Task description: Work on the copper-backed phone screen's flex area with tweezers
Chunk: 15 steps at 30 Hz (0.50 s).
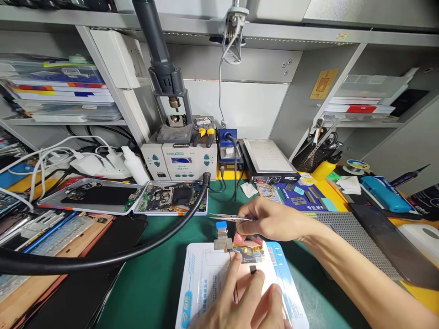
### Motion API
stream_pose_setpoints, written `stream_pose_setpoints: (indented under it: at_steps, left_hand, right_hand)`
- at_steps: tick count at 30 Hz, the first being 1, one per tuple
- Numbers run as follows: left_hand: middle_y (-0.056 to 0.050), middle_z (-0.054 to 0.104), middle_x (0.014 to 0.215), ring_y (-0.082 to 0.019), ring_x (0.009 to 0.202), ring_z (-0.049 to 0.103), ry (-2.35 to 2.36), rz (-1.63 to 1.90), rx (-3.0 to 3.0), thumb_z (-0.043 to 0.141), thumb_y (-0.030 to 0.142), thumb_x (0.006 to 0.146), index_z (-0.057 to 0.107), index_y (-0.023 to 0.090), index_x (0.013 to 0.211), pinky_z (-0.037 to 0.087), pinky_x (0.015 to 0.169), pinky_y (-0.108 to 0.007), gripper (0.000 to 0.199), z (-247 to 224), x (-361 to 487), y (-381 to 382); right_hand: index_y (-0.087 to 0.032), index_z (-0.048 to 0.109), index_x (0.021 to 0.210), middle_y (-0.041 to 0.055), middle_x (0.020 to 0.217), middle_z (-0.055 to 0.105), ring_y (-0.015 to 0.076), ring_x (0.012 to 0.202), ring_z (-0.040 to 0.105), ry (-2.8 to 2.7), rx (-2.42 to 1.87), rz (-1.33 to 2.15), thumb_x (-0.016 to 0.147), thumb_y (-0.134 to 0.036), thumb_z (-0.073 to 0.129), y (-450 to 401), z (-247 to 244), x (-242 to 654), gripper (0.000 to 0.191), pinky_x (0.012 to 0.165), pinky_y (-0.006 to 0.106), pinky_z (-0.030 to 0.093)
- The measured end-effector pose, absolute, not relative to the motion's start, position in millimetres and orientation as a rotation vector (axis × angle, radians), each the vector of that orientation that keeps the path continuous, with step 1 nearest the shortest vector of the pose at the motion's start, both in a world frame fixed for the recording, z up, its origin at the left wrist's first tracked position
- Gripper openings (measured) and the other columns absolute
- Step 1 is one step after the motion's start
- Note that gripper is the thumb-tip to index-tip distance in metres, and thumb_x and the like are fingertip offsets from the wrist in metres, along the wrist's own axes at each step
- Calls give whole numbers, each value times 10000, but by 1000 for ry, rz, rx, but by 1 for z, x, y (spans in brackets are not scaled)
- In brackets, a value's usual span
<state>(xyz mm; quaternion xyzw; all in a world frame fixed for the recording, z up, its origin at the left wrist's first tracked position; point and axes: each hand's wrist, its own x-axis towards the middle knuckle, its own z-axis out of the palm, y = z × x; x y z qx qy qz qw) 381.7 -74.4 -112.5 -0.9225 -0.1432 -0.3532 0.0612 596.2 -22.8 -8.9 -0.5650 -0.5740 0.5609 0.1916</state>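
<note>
My left hand (pixel 236 304) lies with its fingers spread over a flat, copper-toned panel (pixel 243 272), holding nothing. Its index fingertip rests at the edge of a small dark circuit board (pixel 253 254) on that panel. From the board's left side a flex cable (pixel 222 243) sticks out, with a blue tab at its tip. My right hand (pixel 274 220) is closed around metal tweezers (pixel 224 216), whose tips point left. Its fingertips also touch a crumpled pink film (pixel 240 239) at the board's far edge. Beneath the panel is a white and blue pad (pixel 197 269).
A thick black hose (pixel 164 244) curves across the left from a hot-air station (pixel 181 160). Behind my hands stand a soldering iron holder (pixel 228 148) and a flat heating plate (pixel 269 157). An opened device (pixel 169 198) lies back left; a perforated metal plate (pixel 360 246) lies right.
</note>
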Motion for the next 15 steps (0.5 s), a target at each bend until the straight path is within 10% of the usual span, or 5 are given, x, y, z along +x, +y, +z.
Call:
stream_pose_setpoints:
  at_steps: [15]
  left_hand:
    - [-40,774,1186,-287,1070,783,-467,-1144,-2750,630,342,931,763,275,1182,713,777,-361,292,-114,381,-76]
  right_hand:
    - [-153,734,757,-28,619,614,108,571,499,-1735,-1622,1521,887,-256,694,-24,5,597,171,516,243,348]
